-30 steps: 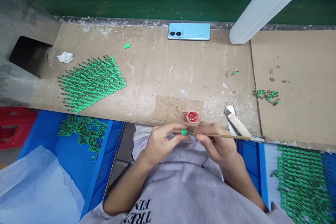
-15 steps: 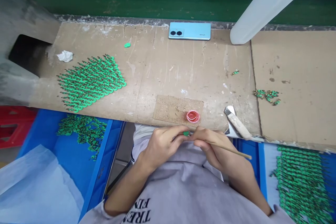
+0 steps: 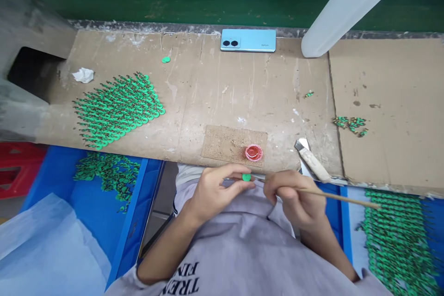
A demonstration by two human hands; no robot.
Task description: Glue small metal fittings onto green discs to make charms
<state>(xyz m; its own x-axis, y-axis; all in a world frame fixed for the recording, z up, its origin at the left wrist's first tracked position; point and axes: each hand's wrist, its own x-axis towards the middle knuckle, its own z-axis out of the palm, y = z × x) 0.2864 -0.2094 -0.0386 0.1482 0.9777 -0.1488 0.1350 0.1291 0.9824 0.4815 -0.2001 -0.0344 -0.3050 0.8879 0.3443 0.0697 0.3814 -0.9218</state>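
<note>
Between the thumb and fingers of my left hand (image 3: 222, 186) is a small round green disc (image 3: 246, 177), held just past the table's front edge. My right hand (image 3: 297, 194) is closed round a thin wooden stick (image 3: 342, 198), perhaps a brush. Its long end points out to the right and its thin tip faces the disc; I cannot tell whether they touch. In front of both hands a small round cup of red liquid (image 3: 254, 152) stands on a speckled cardboard piece (image 3: 222, 144).
Many green pieces lie in slanted rows (image 3: 120, 108) at left. Blue trays (image 3: 93, 203) with more green pieces flank my lap. A utility knife (image 3: 314, 162), a light-blue phone (image 3: 248, 40), a white post (image 3: 350, 11) and a crumpled tissue (image 3: 83, 75) are on the table.
My right hand has drawn back to the right with the stick, away from my left hand. The green disc now shows more of its round face. The view has shifted slightly.
</note>
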